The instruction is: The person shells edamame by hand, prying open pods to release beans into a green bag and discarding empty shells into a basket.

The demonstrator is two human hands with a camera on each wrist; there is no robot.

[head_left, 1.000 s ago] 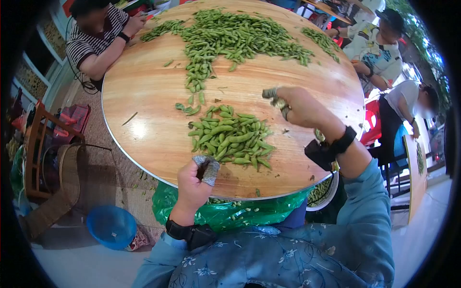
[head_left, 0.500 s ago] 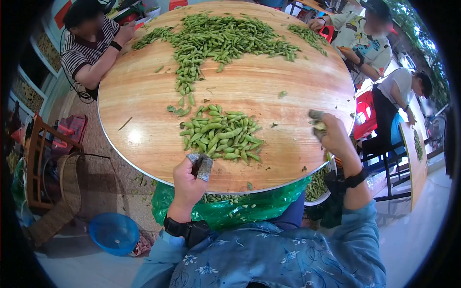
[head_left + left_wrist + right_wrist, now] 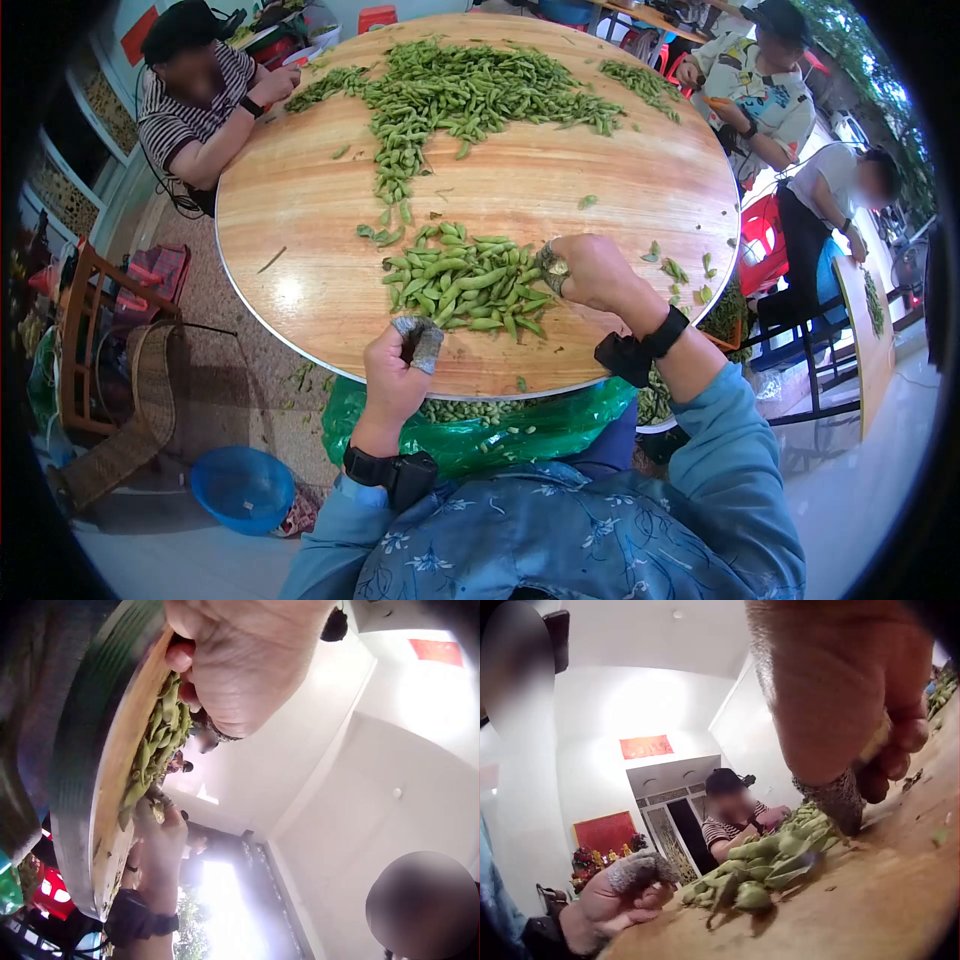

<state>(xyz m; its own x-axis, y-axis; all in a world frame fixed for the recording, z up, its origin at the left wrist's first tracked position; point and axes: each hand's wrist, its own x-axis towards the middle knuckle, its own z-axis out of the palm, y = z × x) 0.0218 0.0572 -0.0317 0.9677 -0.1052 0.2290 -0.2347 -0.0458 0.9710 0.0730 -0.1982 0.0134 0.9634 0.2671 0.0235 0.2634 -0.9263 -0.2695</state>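
Just beside right grip (image 3: pixel 598 275), pods (image 3: pixel 465 288)

The counter (image 3: pixel 300 200) is smooth wood with a glossy, varnished-looking finish that throws back a bright patch of light. The pods (image 3: pixel 465 290) look mostly matt. The finger wraps (image 3: pixel 427 350) are rough, knitted-looking cloth. The bag (image 3: pixel 480 447) is thin, crinkled, shiny plastic; the basin (image 3: pixel 240 490), smooth plastic. The sleeve (image 3: pixel 725 425) is matt cloth.
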